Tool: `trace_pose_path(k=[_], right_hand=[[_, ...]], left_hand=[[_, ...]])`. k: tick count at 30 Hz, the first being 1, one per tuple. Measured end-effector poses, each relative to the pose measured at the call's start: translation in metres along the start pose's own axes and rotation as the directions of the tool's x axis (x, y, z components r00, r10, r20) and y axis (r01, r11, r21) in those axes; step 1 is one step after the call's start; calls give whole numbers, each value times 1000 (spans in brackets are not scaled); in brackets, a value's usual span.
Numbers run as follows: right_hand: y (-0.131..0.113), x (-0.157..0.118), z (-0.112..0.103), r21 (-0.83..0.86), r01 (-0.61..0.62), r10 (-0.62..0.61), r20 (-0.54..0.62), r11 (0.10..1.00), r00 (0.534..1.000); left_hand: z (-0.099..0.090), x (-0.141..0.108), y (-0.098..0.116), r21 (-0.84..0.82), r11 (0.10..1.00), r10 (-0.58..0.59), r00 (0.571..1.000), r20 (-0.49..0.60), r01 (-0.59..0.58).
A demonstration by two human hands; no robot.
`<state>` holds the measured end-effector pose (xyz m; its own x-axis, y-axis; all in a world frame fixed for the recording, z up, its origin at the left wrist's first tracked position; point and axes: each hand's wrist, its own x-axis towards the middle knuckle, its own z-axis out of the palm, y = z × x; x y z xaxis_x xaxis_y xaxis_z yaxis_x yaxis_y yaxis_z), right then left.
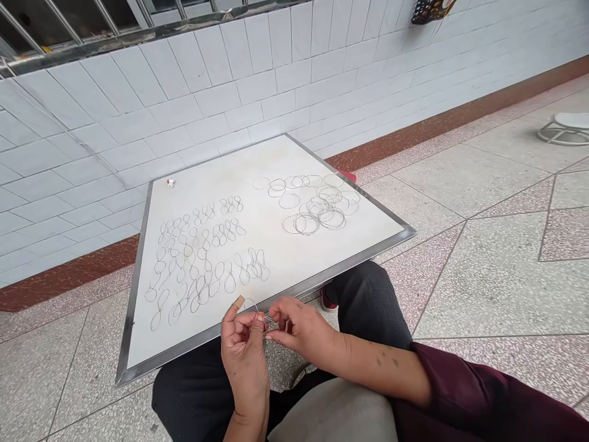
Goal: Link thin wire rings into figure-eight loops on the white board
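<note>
My left hand (246, 344) pinches a thin wire loop (251, 302) between thumb and fingers, just off the table's front edge. Beside it, my right hand (299, 325) grips the right part of the same wire with thumb and fingertips. A tan wrap covers one left fingertip. Rows of wires twisted into figure-eights (230, 279) lie on the left half of the white table (271, 245). Round wire rings (306, 223), several overlapping, are spread over the right half.
A small red and white object (171, 183) sits at the table's far left corner. The metal-edged table stands by a tiled wall (221, 98). My knees are under its front edge. A white stool (568, 123) stands far right.
</note>
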<state>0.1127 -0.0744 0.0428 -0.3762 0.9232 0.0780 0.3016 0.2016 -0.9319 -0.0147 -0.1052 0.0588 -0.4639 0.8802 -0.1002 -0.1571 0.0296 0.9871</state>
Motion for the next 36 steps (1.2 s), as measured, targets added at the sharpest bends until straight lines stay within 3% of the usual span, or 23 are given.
trace_pose_path(k=[13, 23, 26, 30, 32, 36], right_hand=[[2, 3, 8, -401, 157, -158, 29, 903, 987], [8, -1, 15, -477, 260, -249, 88, 840, 965], [6, -1, 8, -336, 233, -224, 65, 913, 972], [5, 6, -9, 94, 34, -38, 36, 995, 999], [6, 10, -15, 307, -56, 28, 95, 950, 995], [6, 13, -18, 629, -184, 20, 258, 756, 966]], left_hand=[[2, 4, -4, -67, 996, -67, 998, -12, 66], [0, 6, -5, -93, 993, -70, 997, -16, 68], [-4, 7, -3, -77, 995, -65, 997, 28, 67], [-11, 7, 2, -43, 996, -63, 983, 174, 72], [-12, 6, 4, -21, 997, -69, 969, 238, 76], [-10, 2, 7, 2, 992, -123, 952, 279, 128]])
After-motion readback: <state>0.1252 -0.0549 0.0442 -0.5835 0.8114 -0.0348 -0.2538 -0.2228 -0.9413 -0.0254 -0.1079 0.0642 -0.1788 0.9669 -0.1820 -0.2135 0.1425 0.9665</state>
